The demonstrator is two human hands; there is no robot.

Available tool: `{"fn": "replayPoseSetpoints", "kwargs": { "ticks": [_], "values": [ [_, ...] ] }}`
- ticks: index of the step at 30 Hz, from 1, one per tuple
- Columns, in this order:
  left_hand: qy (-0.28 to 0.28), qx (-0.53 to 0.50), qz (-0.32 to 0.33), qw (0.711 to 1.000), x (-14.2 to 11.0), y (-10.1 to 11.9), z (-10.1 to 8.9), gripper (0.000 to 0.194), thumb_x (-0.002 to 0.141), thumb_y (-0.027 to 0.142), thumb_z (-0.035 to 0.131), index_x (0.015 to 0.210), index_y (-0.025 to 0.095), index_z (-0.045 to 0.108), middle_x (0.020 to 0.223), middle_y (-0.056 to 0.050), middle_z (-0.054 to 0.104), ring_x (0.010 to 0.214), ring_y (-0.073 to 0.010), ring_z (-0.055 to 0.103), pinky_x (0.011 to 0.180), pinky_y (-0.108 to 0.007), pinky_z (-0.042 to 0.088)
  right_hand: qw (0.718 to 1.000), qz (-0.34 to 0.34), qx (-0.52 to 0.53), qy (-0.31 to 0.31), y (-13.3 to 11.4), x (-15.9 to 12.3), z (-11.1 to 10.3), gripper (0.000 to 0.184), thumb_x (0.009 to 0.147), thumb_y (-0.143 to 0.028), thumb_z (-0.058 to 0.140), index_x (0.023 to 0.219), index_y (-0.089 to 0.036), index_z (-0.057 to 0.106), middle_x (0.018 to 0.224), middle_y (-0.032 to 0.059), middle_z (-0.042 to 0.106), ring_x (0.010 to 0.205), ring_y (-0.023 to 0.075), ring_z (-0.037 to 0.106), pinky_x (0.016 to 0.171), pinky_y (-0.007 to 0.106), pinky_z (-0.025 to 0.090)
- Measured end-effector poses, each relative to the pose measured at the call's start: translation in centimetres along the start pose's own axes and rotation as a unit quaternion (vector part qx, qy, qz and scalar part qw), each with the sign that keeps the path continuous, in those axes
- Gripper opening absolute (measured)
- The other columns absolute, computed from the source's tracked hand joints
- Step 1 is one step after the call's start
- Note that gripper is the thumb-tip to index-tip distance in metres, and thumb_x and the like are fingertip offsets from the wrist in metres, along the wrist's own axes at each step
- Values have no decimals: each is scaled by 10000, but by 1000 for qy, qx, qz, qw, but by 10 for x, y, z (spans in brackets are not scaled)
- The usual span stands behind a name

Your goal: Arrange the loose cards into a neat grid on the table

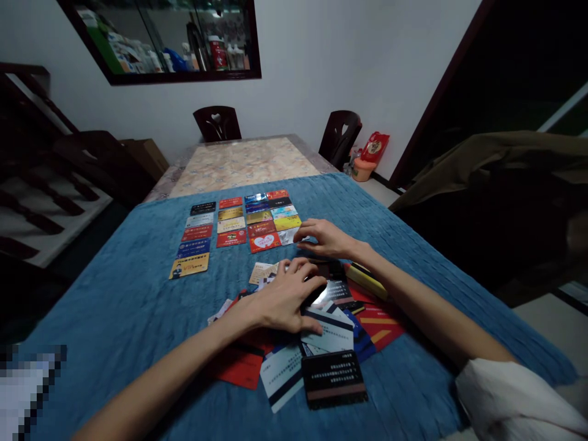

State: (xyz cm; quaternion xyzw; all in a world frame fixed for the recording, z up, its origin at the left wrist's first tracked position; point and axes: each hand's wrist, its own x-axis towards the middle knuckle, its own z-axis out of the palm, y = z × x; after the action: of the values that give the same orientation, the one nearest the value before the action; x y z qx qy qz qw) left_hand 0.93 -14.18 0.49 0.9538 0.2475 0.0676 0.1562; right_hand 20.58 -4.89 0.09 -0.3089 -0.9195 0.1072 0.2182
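Past the left grip (287, 300), a dim room: far to the left a dark wooden banister (32, 211), straight ahead a recessed cabinet (211, 55) in a pale wall (298, 73), well to the right a red bag (375, 147). Underneath, a bench (248, 156), bare and patterned at the far end, covered nearer by a ribbed blue cloth (124, 275).

Ahead and to the left of the left grip, plastic cards (231, 225) in overlapping columns, down to a yellow VIP card (189, 266) at the near left; farther right, a red heart card (264, 241). Probably light, stiff, slick-faced and hard to break; likely to slide over one another. Best taken by an edge or corner, thumb opposite fingertips, rather than by the flat face.

Around and beneath the left grip, a loose heap of cards (281, 373): to the left a red card (239, 365), under the thumb a pale striped card (328, 327), nearer the body a black card (334, 380). Left grip palm down, fingers spread and arched over the heap, forearm slanting from lower left.

Farther off and to the right, the right grip (326, 237), fingers bent beside a silvery card (288, 236), forearm slanting from lower right. Cannot tell pinching from merely touching.
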Motion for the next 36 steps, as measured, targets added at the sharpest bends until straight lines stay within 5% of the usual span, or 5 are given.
{"fn": "replayPoseSetpoints", "kwargs": {
  "ticks": [15,25,36],
  "values": [
    [70,48,-78,993,-6,-29,11,290,960,266,496,1236,212,568,1286,-117,584,1240,-310,433,1011,-536,346,1000,10,-9,-26,3,0,9,148,902,-206,608,991,-169,721,966,101,706,895,209,633,789,306,460],
    [21,35,-62,997,-15,-38,-7,412,888,377,642,1269,227,599,1235,-115,605,1193,-329,450,997,-546,372,999,8,8,-44,3,-3,0,166,897,-239,611,1002,-175,722,977,90,719,890,211,646,800,315,465],
    [29,6,-68,997,-18,-51,-13,234,913,335,601,1069,192,700,1122,-103,658,1124,-273,527,996,-461,431,987,-10,94,-130,-9,-4,-5,254,862,-339,683,1056,-179,716,1037,77,722,947,208,652,844,324,486]
  ]
}}
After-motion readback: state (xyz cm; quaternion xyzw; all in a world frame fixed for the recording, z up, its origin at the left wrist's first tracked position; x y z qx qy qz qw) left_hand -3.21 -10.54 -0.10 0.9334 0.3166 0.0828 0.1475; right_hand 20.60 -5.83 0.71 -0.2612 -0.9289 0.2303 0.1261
